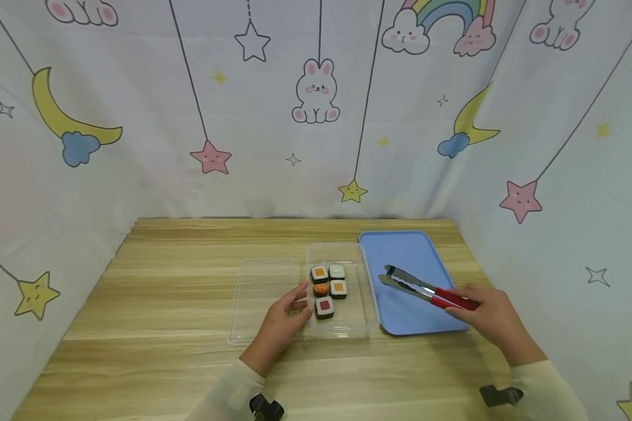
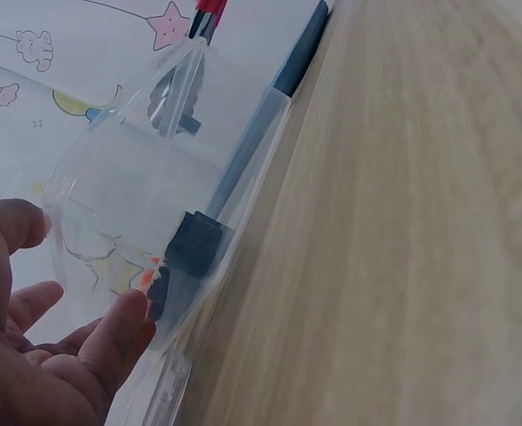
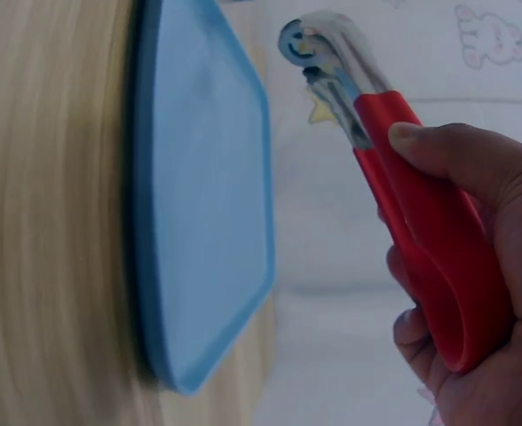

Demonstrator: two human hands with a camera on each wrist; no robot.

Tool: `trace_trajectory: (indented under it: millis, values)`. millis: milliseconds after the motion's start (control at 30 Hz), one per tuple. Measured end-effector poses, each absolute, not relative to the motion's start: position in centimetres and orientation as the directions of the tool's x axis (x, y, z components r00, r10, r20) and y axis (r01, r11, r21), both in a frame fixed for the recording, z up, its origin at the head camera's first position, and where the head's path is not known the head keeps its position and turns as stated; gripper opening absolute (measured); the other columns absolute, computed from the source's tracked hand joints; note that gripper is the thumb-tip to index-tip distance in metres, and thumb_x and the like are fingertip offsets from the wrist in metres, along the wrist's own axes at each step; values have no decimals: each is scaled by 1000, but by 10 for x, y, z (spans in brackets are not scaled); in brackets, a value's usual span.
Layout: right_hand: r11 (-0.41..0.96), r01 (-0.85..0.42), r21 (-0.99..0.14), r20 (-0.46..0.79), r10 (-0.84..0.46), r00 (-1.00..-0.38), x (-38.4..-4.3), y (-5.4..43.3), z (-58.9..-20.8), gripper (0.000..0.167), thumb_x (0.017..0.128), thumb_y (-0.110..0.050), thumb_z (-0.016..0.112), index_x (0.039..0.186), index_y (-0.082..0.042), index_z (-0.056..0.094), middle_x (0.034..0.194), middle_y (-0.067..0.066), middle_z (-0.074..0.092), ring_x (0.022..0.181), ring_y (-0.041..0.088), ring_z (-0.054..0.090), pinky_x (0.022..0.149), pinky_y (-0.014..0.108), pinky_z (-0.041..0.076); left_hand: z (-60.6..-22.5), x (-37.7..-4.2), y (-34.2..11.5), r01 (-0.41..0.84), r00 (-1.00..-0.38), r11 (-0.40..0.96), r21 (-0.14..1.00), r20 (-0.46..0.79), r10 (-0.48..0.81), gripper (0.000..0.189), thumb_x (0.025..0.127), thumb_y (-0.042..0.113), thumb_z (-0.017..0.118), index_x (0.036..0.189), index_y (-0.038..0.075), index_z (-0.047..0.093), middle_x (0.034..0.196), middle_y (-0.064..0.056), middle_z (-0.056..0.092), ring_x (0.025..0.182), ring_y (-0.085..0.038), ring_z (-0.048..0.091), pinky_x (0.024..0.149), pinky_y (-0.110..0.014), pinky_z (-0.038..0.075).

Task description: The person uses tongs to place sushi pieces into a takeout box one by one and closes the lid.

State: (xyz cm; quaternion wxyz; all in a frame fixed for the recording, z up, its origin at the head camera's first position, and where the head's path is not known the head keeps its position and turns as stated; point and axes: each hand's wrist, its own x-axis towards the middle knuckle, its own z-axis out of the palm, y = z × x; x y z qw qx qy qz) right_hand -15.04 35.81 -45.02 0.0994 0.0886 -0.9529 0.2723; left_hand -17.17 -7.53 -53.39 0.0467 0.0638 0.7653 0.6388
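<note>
My left hand (image 1: 287, 318) rests at the left wall of a clear plastic container (image 1: 355, 313), its fingers loosely spread and fingertips at the rim. Inside sit several sushi rolls (image 1: 339, 287), grouped toward the left side: some with orange centres, one red, one pale, one with an orange topping. My right hand (image 1: 492, 313) grips red-handled metal tongs (image 1: 455, 299) over the blue tray (image 1: 405, 251). Their tips point left toward the container and stand slightly apart with nothing between them. In the right wrist view, the thumb lies along the red handle (image 3: 438, 231) and fingers wrap beneath.
A clear plastic lid (image 1: 265, 286) lies on the wooden table (image 1: 179, 292) left of the container. The blue tray stands right beside the container's right edge. A white patterned curtain (image 1: 274, 117) hangs behind the table and along both sides.
</note>
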Motion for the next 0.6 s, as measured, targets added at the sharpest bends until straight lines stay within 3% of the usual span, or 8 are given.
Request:
trace_trajectory:
  millis: [400, 600]
  values:
    - [827, -272, -491, 251, -164, -954, -163, 331, -447, 37, 81, -25, 91, 113, -10, 82, 104, 10, 75, 87, 25, 63, 66, 30, 53, -537, -173, -75, 43, -987, 190, 981, 12, 159, 57, 99, 13, 71, 153, 12, 53, 141, -18, 61, 124, -34, 65, 103, -56, 49]
    - [794, -329, -511, 265, -218, -939, -168, 317, -451, 34, 78, -21, 93, 110, -14, 83, 100, 2, 75, 85, 20, 65, 67, 29, 55, -535, -172, -75, 39, -986, 166, 985, 11, 164, 57, 99, 11, 71, 153, 11, 53, 143, -19, 60, 124, -34, 64, 104, -57, 48]
